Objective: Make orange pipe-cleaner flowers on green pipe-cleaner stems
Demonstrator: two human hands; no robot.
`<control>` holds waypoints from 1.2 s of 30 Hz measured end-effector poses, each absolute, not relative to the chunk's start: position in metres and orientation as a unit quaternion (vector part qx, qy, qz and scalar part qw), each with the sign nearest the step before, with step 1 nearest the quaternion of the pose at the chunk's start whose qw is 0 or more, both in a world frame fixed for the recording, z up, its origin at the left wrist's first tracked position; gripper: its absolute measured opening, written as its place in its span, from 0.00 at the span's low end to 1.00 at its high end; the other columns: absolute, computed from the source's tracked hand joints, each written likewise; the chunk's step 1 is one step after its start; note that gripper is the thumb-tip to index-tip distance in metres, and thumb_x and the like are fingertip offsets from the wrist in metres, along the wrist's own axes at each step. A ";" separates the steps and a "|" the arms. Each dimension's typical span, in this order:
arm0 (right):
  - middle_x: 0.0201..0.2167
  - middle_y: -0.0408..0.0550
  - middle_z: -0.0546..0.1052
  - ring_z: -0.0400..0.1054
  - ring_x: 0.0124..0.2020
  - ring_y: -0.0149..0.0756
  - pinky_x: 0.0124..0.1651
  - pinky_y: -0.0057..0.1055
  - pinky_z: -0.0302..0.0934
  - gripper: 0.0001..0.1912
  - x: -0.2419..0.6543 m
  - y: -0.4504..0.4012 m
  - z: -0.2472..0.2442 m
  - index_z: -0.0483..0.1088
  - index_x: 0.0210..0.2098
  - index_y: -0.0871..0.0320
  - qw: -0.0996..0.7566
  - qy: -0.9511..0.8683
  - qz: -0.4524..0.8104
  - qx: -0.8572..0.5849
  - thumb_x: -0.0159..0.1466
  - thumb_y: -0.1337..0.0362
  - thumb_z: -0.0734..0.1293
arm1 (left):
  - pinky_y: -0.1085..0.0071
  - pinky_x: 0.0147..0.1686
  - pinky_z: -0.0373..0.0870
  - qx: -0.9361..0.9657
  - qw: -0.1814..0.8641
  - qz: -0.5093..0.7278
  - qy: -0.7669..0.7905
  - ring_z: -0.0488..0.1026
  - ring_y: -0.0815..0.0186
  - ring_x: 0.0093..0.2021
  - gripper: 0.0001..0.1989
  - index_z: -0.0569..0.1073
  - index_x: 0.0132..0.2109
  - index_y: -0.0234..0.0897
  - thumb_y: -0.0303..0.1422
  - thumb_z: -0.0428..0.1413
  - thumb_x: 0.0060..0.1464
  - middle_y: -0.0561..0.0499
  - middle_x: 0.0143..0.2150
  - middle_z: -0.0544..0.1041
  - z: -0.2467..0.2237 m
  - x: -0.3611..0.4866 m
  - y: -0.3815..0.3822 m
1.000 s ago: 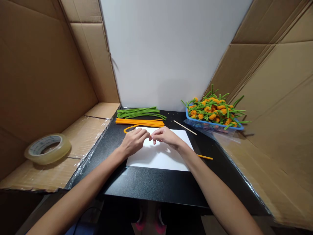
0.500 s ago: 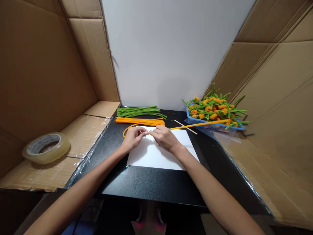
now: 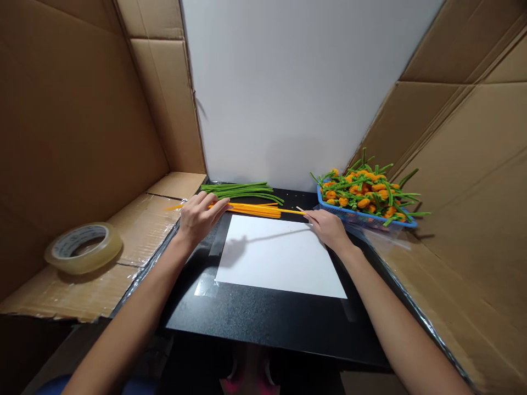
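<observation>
An orange pipe cleaner (image 3: 293, 211) stretches nearly straight between my two hands, just above the far edge of the white paper (image 3: 280, 258). My left hand (image 3: 200, 215) is closed on it, and a blurred orange end pokes out to the left. Its other end runs into the closed fingers of my right hand (image 3: 328, 227). The tip of a thin wooden stick (image 3: 300, 209) shows beside those fingers; whether they also grip the stick, I cannot tell. Behind the paper lie a bundle of orange pipe cleaners (image 3: 257, 210), partly behind my left hand, and a green bundle (image 3: 247, 191).
At the back right stands a blue basket (image 3: 368, 220) heaped with orange and green pipe-cleaner pieces. A roll of clear tape (image 3: 84, 248) lies on cardboard at the left. Cardboard walls (image 3: 465, 181) flank the black table (image 3: 263, 323).
My hands have moved apart from close together over the paper, left hand leftward and right hand rightward to the wooden stick. The pipe cleaner, looped at left before, is now drawn straight between them.
</observation>
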State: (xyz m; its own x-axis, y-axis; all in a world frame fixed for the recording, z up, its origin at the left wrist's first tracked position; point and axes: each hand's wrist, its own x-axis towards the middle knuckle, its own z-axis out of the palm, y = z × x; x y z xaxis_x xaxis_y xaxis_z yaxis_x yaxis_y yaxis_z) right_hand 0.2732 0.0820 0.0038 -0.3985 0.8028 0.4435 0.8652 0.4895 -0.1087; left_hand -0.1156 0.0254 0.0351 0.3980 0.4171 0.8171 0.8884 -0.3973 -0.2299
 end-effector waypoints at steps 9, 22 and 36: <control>0.47 0.47 0.81 0.73 0.46 0.45 0.41 0.36 0.63 0.15 0.298 0.094 -0.020 0.80 0.44 0.54 0.173 -0.793 -0.058 -0.581 0.69 0.59 0.62 | 0.67 0.31 0.59 -0.817 0.209 -0.180 -0.507 0.71 0.59 0.36 0.16 0.79 0.40 0.39 0.42 0.51 0.67 0.47 0.34 0.78 0.016 -0.145 0.048; 0.36 0.52 0.83 0.76 0.36 0.43 0.39 0.35 0.66 0.11 0.282 0.088 -0.009 0.82 0.36 0.59 0.314 -0.739 -0.018 -0.595 0.59 0.67 0.66 | 0.56 0.55 0.66 -0.798 0.165 -0.268 -0.513 0.67 0.51 0.55 0.24 0.69 0.61 0.37 0.41 0.56 0.62 0.40 0.54 0.72 0.004 -0.120 0.044; 0.41 0.51 0.80 0.74 0.40 0.40 0.44 0.36 0.69 0.15 0.174 0.018 0.014 0.76 0.44 0.57 0.462 -0.793 0.144 -0.370 0.61 0.72 0.63 | 0.72 0.35 0.72 -0.817 0.066 -0.402 -0.407 0.79 0.64 0.39 0.13 0.69 0.57 0.39 0.32 0.49 0.68 0.48 0.46 0.80 -0.010 -0.014 0.001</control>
State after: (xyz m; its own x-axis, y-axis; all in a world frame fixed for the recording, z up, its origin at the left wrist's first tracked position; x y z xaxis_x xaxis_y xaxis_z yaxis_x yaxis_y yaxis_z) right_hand 0.1737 0.0179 0.0138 -0.2996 0.7200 0.6260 0.4543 0.6846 -0.5700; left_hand -0.0145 0.0009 -0.0098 0.3451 0.6127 0.7110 0.7182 -0.6601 0.2202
